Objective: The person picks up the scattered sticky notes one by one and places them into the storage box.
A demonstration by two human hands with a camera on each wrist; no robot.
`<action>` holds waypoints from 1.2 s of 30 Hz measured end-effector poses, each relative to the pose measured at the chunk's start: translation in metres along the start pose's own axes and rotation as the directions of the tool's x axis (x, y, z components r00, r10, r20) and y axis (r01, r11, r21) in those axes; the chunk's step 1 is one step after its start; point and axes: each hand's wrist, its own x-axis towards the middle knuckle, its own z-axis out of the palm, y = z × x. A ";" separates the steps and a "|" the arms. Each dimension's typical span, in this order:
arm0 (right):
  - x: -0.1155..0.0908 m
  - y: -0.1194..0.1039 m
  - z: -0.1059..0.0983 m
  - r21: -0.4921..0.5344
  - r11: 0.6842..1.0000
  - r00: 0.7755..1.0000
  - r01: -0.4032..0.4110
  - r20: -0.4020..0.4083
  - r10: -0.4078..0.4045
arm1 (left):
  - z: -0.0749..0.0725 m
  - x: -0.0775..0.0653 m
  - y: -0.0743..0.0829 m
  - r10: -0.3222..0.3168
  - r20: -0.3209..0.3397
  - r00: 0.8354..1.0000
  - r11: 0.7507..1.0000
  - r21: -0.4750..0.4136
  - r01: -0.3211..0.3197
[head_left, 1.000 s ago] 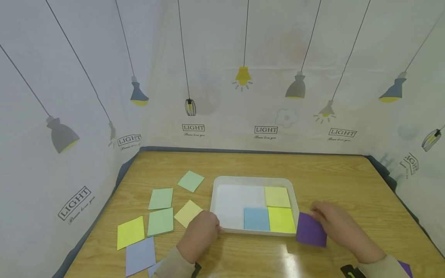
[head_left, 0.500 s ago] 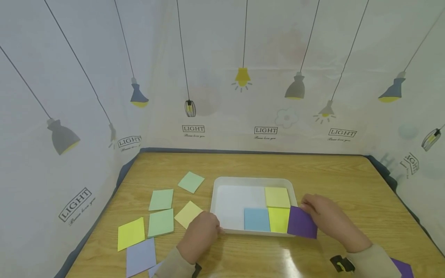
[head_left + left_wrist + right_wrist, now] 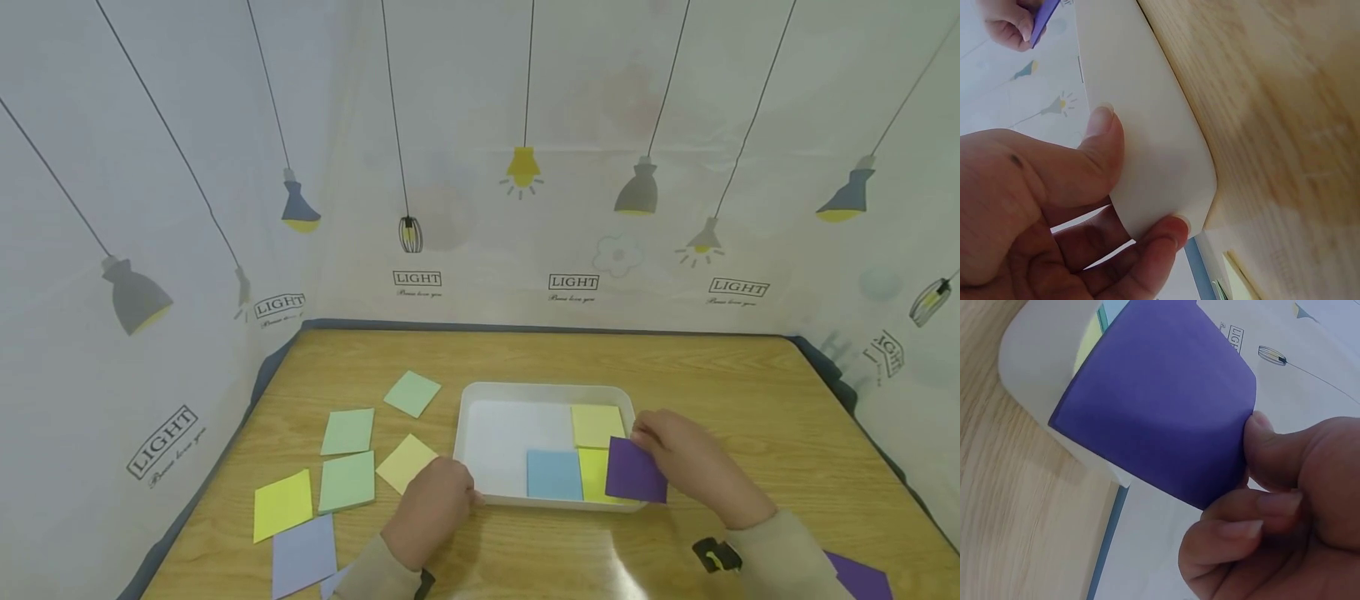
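Observation:
At its near left corner, my left hand point(image 3: 433, 504) grips the white tray point(image 3: 502, 498); in the left wrist view the thumb and fingers press on the tray's wall point(image 3: 1154, 144). Between thumb and fingers my right hand point(image 3: 693, 458) pinches a purple sticky note pad point(image 3: 636, 473) by a corner. That pad is tilted above the tray's near right corner and partly covers a bright yellow pad point(image 3: 592, 475). Inside the tray a blue pad point(image 3: 553, 475) lies left of the yellow one, and a pale yellow pad point(image 3: 597, 425) lies behind it.
Left of the tray lie several green pads point(image 3: 347, 481), a pale yellow pad point(image 3: 406, 461), a bright yellow pad point(image 3: 282, 505) and lilac pads point(image 3: 303, 554). Another purple pad point(image 3: 862, 577) is partly hidden by the right sleeve. Printed curtains surround the wooden table point(image 3: 712, 367).
My right hand has moved left with the purple sticky note pad, from beside the tray to over its near right corner. The left hand stays at the tray's corner.

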 end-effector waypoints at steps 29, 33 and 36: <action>0.061 -0.028 0.023 0.042 0.998 0.998 -0.049 0.049 0.047 | 0.004 0.003 -0.002 -0.033 0.015 0.999 0.999 0.024 0.033; 0.069 -0.031 0.027 0.048 0.998 0.999 -0.035 0.040 0.033 | 0.004 0.002 -0.002 -0.018 0.008 1.000 0.999 0.027 0.018; 0.075 -0.033 0.029 0.049 0.998 0.998 -0.040 0.044 0.038 | 0.004 0.002 -0.002 -0.013 -0.004 1.000 1.000 0.023 0.013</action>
